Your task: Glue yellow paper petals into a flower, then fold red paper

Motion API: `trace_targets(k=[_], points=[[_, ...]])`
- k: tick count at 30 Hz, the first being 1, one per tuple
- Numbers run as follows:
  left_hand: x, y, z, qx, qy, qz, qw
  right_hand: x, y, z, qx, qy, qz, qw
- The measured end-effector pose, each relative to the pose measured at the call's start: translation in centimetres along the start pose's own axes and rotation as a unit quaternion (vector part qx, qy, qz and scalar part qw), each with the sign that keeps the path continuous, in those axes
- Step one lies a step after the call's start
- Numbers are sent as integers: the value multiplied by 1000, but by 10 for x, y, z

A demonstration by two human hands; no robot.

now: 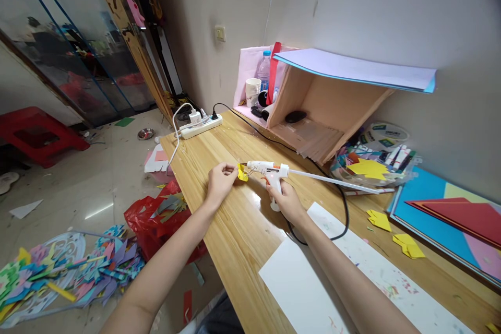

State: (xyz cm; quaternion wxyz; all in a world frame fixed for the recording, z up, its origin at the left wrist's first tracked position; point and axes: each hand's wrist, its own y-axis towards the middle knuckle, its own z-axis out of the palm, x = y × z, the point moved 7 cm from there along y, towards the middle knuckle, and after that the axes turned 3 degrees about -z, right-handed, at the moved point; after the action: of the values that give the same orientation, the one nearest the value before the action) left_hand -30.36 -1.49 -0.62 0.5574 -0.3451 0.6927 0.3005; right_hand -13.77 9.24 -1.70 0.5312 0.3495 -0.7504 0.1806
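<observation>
My left hand (222,181) pinches a small yellow paper piece (242,173) above the wooden table (223,146). In my right hand (287,199) is a white glue gun (270,169), gripped by its handle. The gun's nozzle points left and meets the yellow paper or sits just beside it; I cannot tell which. From the back of the gun a long glue stick (332,180) sticks out to the right. A black cord (346,214) loops around behind my right forearm.
White paper sheets (289,271) lie under my right arm. Folded yellow papers (409,245), a basket of markers (371,162) and coloured sheets (415,193) are on the right. A cardboard box (329,99) and power strip (201,126) stand behind. A red bag (141,224) sits on the floor.
</observation>
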Motion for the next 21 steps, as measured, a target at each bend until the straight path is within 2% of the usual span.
trace_targets(k=[7, 21], points=[[-7, -3, -2, -22, 42, 47, 998, 2, -1, -1, -1, -5, 16, 1000], [-11, -4, -6, -39, 49, 64, 996, 2, 0, -3, -9, -4, 31, 999]])
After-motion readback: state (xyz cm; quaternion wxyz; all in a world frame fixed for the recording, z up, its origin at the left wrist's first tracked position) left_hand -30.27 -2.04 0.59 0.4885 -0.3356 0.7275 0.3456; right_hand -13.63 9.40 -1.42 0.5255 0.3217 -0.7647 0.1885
